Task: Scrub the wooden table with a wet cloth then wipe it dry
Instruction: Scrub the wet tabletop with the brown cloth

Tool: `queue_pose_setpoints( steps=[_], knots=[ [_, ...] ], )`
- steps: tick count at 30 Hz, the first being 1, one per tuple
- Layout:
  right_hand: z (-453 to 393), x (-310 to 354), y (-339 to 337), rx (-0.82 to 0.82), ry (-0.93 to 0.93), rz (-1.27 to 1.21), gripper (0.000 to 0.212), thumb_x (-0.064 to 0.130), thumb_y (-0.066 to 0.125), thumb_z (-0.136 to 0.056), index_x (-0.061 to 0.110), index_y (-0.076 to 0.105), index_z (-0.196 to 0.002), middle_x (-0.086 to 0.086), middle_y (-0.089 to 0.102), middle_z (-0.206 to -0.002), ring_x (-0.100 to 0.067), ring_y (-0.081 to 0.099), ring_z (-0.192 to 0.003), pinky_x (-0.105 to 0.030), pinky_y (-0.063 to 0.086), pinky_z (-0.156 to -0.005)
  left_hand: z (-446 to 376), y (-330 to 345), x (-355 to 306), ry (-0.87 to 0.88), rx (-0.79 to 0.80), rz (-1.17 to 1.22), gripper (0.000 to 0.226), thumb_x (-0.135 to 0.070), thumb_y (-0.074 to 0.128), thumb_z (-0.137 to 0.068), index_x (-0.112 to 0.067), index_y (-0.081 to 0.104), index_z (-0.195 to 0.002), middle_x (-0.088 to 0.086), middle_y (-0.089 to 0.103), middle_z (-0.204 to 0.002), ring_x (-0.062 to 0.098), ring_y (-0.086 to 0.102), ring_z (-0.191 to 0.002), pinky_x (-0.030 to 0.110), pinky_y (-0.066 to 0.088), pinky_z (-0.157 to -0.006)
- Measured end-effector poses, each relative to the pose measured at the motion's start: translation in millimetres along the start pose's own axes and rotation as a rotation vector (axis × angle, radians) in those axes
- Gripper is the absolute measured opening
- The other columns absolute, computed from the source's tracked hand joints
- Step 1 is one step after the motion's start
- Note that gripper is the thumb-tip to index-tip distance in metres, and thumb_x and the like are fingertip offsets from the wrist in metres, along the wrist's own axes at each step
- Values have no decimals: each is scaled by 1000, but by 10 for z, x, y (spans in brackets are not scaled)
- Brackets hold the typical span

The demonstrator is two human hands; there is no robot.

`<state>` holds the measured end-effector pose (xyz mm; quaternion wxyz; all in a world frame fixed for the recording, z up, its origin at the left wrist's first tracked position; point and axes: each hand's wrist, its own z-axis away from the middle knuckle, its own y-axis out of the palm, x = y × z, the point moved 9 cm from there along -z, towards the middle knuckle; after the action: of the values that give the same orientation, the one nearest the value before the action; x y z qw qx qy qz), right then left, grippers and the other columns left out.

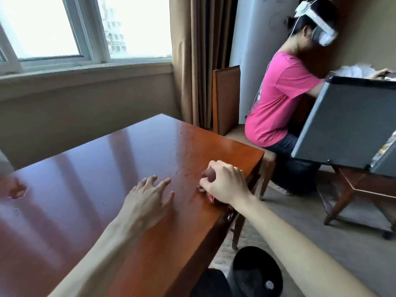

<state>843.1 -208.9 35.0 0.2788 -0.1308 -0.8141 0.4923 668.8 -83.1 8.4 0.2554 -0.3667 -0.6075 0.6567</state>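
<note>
Near the right edge of the glossy reddish-brown wooden surface [96, 172], the right hand [225, 183] grips a small bunched brownish cloth [209, 175] against it; the left hand [150, 196] lies open just beside, unwiped expanse stretching leftward.

Two hands [186, 189], one cloth [209, 175], one wooden table [96, 168], one chair [227, 99], one seated person [278, 99], one window [64, 28].

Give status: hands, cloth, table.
Left hand flat on the wooden table, fingers spread. Right hand grips a small balled cloth against the top near the right edge. Droplets ahead of it; nothing in the way.
</note>
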Motion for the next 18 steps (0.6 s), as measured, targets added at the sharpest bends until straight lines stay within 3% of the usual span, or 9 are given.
queue_pose_setpoints(
  steps=[3,4,8,10,15,18],
  knots=[
    [-357,-495,-112,-92,335,25,25,44,63,-83,24,65,-99,-6,67,-106,-32,65,-105,-42,52,-89,200,46,121,-18,29,7,56,-59,31,-101,-43,29,-155,-1,30,-161,23,31,-147,41,37,-114],
    [-367,-480,-91,-106,356,18,25,41,63,-83,23,65,-100,-7,66,-107,-33,63,-107,-43,51,-91,224,49,145,-23,30,9,56,-59,31,-101,-43,29,-155,-1,30,-161,22,31,-146,41,38,-114],
    [43,210,71,-6,15,-27,24,49,60,-74,29,61,-87,5,62,-89,-24,63,-89,-35,52,-74,81,61,93,-19,18,14,56,-57,32,-102,-41,29,-155,-1,30,-161,21,29,-148,38,34,-116],
    [98,199,80,50,-35,-90,25,52,59,-72,31,58,-85,9,59,-85,-20,62,-83,-32,49,-69,-94,94,22,-14,4,-3,57,-58,31,-102,-41,28,-156,1,28,-162,22,25,-150,38,29,-118],
    [-880,-795,93,-79,216,9,28,56,60,-73,32,62,-86,6,67,-94,-27,66,-91,-36,55,-77,-548,228,-8,-24,20,-107,64,-67,18,-99,-45,11,-158,5,11,-167,33,6,-154,52,16,-123],
    [-1387,-1110,198,-125,274,58,27,53,61,-75,28,63,-87,0,68,-97,-30,65,-93,-37,53,-79,-880,270,166,-76,30,-115,65,-71,11,-96,-50,4,-157,5,2,-168,38,0,-154,60,12,-121]
  ],
)
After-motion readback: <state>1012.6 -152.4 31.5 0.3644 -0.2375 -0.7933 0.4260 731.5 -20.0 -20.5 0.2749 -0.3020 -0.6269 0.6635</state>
